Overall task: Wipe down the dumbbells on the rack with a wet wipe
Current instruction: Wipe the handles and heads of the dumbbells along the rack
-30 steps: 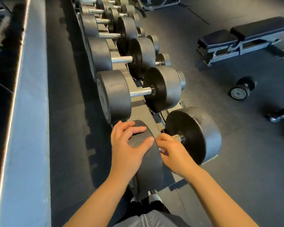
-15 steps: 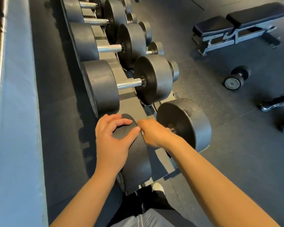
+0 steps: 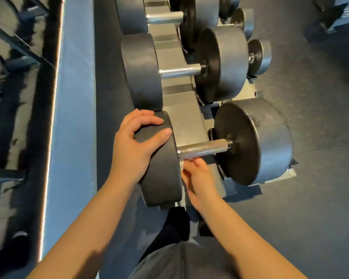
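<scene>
The right hand (image 3: 197,178), low in the frame's centre, has its fingers curled under the knurled handle (image 3: 203,149) of the nearest dumbbell, pinching a pale scrap, seemingly the wipe (image 3: 181,165), against the inner face of the left head (image 3: 161,168). The left hand (image 3: 133,146) lies spread over that head's top, thumb on its near edge. The right head (image 3: 254,140) sits at centre right on the rack (image 3: 187,121). A 2nd dumbbell (image 3: 179,71) lies just above, others beyond it toward the top.
</scene>
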